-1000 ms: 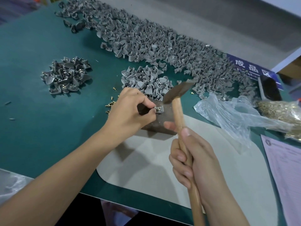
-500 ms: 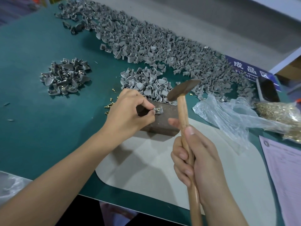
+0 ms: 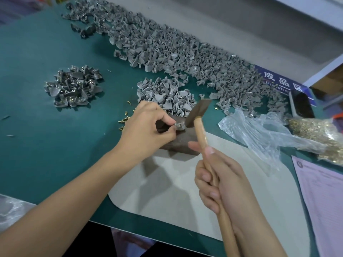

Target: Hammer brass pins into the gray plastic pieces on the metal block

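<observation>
A: What are the hands doing, in the head view?

B: The left hand (image 3: 148,130) is pinching a gray piece (image 3: 179,125) between thumb and fingertip, holding it down on top of the block (image 3: 182,143). The right hand (image 3: 220,184) is curling round the handle of the hammer (image 3: 199,111), whose head is hanging just above and right of the piece, tilted.

A: Is a pin in it?

B: A brass glint is showing on the piece, but it is too small to tell how deep it is sitting.

A: Where is the stock?

B: Loose pins (image 3: 125,120) are lying just left of the left hand. A small heap (image 3: 165,95) is sitting just beyond the block, a long drift (image 3: 185,52) is running along the far edge, and a darker pile (image 3: 73,86) is lying well to the left. A bag (image 3: 319,132) of brass is resting far right.

A: How will the piece handle?

B: Light and stiff, I would judge, and likely to skid on the metal, so it is wanting a pinch at its edge, fingertips clear of the pin. The pin looks tiny and easy to tip.
</observation>
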{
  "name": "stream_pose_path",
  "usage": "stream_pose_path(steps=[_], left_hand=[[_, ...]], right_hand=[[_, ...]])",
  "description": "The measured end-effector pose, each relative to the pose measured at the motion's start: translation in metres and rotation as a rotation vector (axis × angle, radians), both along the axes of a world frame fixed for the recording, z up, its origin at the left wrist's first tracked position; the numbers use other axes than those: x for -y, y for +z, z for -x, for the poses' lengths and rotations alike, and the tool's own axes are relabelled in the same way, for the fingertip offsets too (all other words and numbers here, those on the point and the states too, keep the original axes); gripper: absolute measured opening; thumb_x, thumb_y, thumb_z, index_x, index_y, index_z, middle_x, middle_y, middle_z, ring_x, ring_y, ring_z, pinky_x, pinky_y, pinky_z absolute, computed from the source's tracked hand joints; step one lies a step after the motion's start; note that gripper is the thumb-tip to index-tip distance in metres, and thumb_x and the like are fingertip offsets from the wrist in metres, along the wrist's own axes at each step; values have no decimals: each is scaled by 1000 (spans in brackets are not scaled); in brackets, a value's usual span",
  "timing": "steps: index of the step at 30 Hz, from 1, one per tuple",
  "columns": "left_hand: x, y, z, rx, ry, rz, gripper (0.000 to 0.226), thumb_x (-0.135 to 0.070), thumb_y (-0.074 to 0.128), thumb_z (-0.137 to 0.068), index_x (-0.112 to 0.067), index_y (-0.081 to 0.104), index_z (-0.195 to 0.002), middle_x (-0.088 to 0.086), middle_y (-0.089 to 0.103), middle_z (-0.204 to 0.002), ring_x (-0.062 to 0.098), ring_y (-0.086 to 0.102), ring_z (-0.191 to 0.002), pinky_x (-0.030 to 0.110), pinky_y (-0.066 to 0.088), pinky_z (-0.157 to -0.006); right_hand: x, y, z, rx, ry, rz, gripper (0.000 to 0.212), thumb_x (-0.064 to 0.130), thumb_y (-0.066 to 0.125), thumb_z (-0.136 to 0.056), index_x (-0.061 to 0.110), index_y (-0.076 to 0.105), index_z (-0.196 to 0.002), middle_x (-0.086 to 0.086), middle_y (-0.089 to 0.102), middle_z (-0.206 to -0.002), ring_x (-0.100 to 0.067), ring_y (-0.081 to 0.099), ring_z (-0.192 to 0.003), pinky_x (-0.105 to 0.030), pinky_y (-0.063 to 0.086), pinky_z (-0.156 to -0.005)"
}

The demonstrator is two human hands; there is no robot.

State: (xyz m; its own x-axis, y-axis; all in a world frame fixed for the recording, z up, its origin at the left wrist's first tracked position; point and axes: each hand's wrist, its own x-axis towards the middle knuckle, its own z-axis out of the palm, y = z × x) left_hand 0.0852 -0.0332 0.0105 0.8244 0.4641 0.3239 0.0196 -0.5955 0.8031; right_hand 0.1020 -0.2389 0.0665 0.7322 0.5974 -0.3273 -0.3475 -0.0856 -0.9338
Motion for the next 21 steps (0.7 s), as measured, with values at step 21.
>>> stream_pose_path(steps=[21], left_hand=[[1, 3, 2, -3, 24, -51, 11, -27, 81, -82, -31, 74, -76, -13, 59, -85, 9, 48, -98, 34, 45, -75]], right_hand=[[3, 0, -8, -55, -31, -107, 35, 42, 58, -99, 19, 76, -118, 3, 36, -61, -4, 25, -36, -13, 28, -34]])
